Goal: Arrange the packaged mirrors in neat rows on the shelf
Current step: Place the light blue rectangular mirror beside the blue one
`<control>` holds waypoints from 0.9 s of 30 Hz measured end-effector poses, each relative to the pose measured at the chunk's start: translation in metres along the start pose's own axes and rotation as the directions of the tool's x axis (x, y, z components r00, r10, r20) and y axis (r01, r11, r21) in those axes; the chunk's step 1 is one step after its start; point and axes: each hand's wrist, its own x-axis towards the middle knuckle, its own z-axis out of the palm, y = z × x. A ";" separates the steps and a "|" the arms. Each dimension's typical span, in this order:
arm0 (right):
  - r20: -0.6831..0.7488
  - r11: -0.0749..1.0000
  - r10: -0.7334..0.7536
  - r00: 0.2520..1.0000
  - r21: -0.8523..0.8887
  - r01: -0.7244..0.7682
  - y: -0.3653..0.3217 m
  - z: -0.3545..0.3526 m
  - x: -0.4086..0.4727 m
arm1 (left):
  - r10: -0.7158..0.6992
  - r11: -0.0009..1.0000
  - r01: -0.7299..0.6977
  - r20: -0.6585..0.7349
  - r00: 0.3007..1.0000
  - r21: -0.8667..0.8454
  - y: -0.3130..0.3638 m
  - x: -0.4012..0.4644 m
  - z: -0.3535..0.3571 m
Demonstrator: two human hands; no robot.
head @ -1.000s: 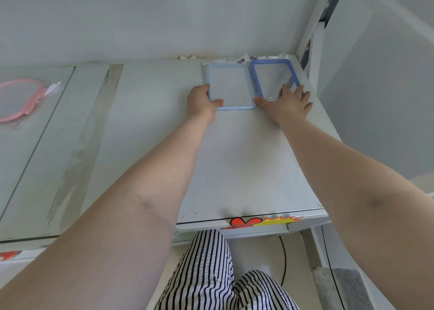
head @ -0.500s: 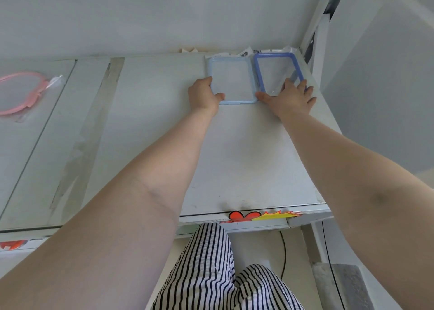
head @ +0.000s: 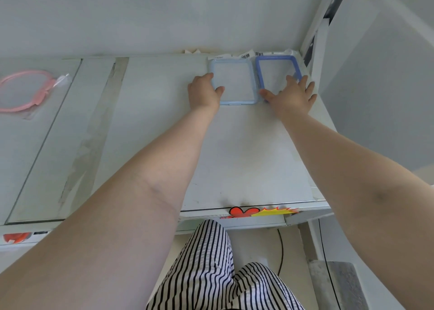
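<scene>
The left hand (head: 203, 91) pinches the near-left corner of the pale blue mirror (head: 233, 84). The right hand (head: 291, 96) presses spread, straight fingers on the dark blue mirror (head: 278, 73). Both mirrors lie beyond the fingers at the shelf (head: 246, 150) back, long axes pointing away.

Left hand (head: 203, 91) covers the near-left corner of the light blue mirror (head: 233, 82). Right hand (head: 292, 94) hides the near edge and right side of the dark blue mirror (head: 277, 71). Barcode labels (head: 245, 56) behind both mirrors: print too small to read. Pink mirror (head: 23, 90) cut off by the left frame edge. Both upper arms run out of frame.
</scene>
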 end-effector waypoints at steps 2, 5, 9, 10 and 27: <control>0.003 0.999 -0.028 1.000 0.034 0.028 -0.004 -0.008 -0.005 | -0.001 1.000 0.001 0.028 1.000 -0.001 0.006 -0.007 -0.013; 0.048 0.989 -0.083 0.995 0.128 0.076 -0.013 -0.026 -0.026 | 0.023 0.999 -0.027 0.087 0.996 0.038 0.016 -0.027 -0.040; 0.175 0.963 -0.216 0.961 0.199 0.180 -0.026 -0.051 -0.076 | 0.079 0.989 -0.101 0.191 0.978 0.109 0.023 -0.072 -0.087; 0.208 0.957 -0.254 0.945 0.195 0.215 -0.029 -0.056 -0.091 | 0.081 0.987 -0.110 0.219 0.972 0.121 0.021 -0.087 -0.099; 0.417 0.781 -0.572 0.706 0.015 0.624 -0.091 -0.032 -0.306 | -0.053 0.938 -0.050 0.284 0.957 0.344 -0.087 -0.248 -0.262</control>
